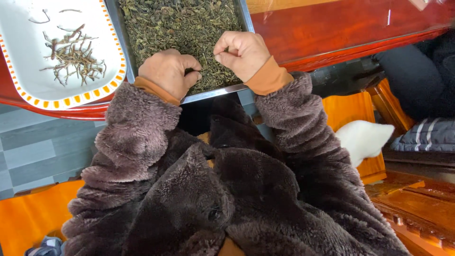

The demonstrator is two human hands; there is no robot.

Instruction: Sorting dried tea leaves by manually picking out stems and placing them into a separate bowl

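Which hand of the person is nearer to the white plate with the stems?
The left hand. It rests on the tea leaves in the metal tray, just right of the white plate. The right hand is further right over the tray.

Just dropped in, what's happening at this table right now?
A person in a fuzzy brown coat has both hands over a metal tray of dried green leaves. The right hand pinches a thin bit between fingertips; the left hand rests curled on the leaves at the tray's near edge. Beside the tray, a white dish with an orange-dotted rim holds a small pile of stems.
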